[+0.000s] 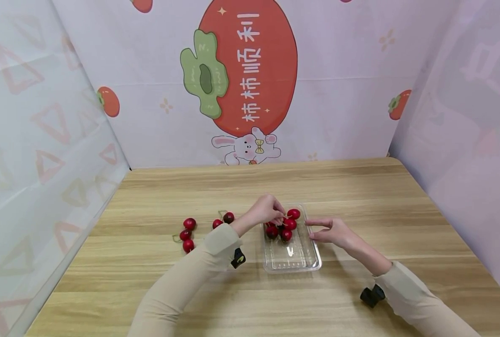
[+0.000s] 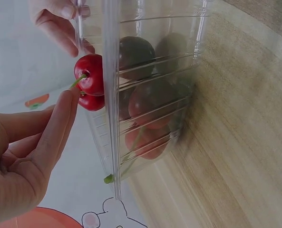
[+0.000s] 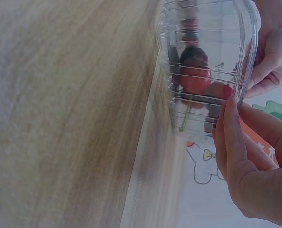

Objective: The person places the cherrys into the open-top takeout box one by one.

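A clear plastic container [image 1: 292,262] stands on the table with several dark red cherries [image 1: 286,234] inside, bunched toward its far end. My left hand [image 1: 268,209] is over the container's far left part. In the left wrist view, that hand's [image 2: 29,147] thumb and fingertips pinch the green stem of a bright red cherry [image 2: 89,73] at rim height; a second red cherry shows just below it. My right hand [image 1: 334,232] is at the container's right side. The right wrist view shows this hand [image 3: 255,166] holding the rim with its fingertips.
Left of the container lie more loose cherries: a row of three, the middle one a dark cherry [image 1: 185,235], and a pair with stems, including another cherry [image 1: 228,217] near my left forearm. A patterned cloth [image 1: 148,117] hangs behind the wooden table [image 1: 275,309].
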Demonstrator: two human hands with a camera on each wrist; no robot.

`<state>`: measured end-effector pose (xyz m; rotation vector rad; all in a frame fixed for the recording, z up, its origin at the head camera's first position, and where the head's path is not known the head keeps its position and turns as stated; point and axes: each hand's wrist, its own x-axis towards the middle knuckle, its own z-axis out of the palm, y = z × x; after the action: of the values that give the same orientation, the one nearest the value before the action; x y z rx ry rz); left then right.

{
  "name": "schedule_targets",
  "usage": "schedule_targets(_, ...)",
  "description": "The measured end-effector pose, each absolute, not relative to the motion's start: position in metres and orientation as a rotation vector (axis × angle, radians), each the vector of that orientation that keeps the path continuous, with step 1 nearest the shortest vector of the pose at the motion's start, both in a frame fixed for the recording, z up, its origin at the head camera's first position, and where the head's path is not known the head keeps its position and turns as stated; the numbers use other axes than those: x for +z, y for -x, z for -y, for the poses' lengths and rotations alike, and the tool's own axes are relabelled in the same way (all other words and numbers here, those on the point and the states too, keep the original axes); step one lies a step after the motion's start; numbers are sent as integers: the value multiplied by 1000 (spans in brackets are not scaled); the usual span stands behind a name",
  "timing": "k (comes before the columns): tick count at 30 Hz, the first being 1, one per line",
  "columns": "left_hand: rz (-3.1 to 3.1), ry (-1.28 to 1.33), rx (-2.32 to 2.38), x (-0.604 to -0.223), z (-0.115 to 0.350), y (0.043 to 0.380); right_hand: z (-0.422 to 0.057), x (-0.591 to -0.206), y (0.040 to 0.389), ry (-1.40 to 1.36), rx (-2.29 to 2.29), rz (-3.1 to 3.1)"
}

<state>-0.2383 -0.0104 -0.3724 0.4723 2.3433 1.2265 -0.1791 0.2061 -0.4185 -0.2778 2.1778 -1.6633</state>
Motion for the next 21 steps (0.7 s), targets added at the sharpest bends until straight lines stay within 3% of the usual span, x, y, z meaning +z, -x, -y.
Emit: schedule_targets(21,-2337,-502,1170,-376,6,239,-206,-419,179,282,-1683,-2155)
